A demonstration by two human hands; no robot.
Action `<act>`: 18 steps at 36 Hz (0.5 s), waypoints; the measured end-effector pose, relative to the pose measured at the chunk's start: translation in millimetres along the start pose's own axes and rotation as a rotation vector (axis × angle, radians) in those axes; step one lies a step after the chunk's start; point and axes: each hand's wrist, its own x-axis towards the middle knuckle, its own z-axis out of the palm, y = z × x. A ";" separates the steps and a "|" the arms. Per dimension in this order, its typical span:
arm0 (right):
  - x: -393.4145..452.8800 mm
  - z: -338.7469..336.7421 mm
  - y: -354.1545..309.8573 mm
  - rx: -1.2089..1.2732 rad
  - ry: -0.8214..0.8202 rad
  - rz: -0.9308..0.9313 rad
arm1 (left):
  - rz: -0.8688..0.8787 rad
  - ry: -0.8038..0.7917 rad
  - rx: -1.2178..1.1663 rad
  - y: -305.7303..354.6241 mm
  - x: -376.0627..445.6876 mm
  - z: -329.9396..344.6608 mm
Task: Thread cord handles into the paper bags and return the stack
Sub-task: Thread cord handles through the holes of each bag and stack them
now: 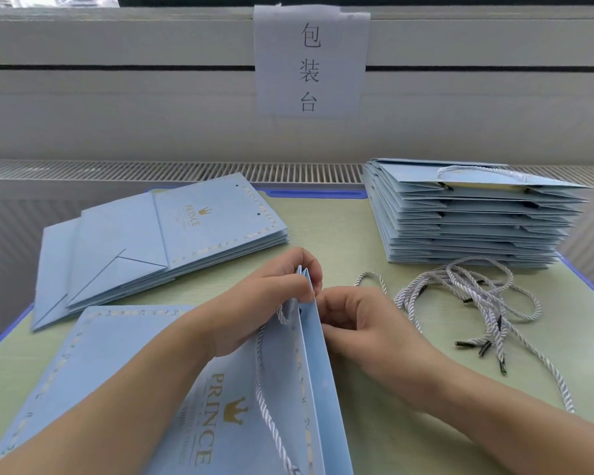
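Green table [374, 234] under a white sill, paper sign [311, 60] taped above. Head view only: working bag [186, 389] lies flat near the front edge, its mouth edge lifted toward the middle. Left hand [271, 296] pinches the raised top edge, fingers curled over the folded lip. Right hand [354, 320] is curled tight against the outer face at the same spot, apparently pinching a cord tip at the hole (tip itself hidden behind the paper, can't confirm). One cord [264, 389] already runs across the printed face, so I'd judge this the second handle going in. Next move calls for pushing the tip through the hole and pulling it clear inside while the left keeps the lip steady. Around: unthreaded stack [172, 234] far left, finished stack [467, 217] far right with a handle showing on top, loose cords [477, 303] tangled just in front of it. Tangle could snag the next pick; nothing else blocks.
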 end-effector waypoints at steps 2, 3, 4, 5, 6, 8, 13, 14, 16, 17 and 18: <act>-1.6 -2.7 -4.1 0.089 0.000 0.069 | -0.011 -0.006 0.011 0.1 -0.6 -0.8; -2.4 -4.7 -6.5 0.117 0.012 0.099 | -0.015 -0.010 0.017 0.0 -0.8 -1.5; -3.3 -6.0 -9.2 0.134 0.035 0.121 | -0.018 -0.012 0.018 0.8 -1.3 -1.4; -4.5 -6.6 -12.1 0.141 0.054 0.134 | -0.021 -0.010 0.012 0.4 -1.1 -2.1; -5.7 -6.1 -14.3 0.136 0.063 0.139 | -0.027 -0.007 -0.001 0.4 -0.9 -2.3; -10.1 -2.1 -19.3 0.055 0.044 0.106 | -0.031 -0.004 -0.025 -0.4 -0.2 -2.4; -14.6 5.4 -14.9 -0.386 0.072 -0.075 | -0.039 -0.023 -0.099 -4.0 0.3 -4.4; -14.5 5.1 -13.8 -0.439 0.088 -0.091 | -0.038 -0.035 -0.112 -3.9 0.4 -4.3; -13.7 4.8 -13.3 -0.490 0.109 -0.097 | -0.033 -0.047 -0.144 -3.0 0.5 -4.0; -13.3 4.8 -12.8 -0.506 0.111 -0.088 | -0.035 -0.050 -0.165 -2.3 0.6 -3.9; -13.0 5.2 -13.0 -0.516 0.104 -0.078 | -0.039 -0.054 -0.180 -1.7 0.5 -3.6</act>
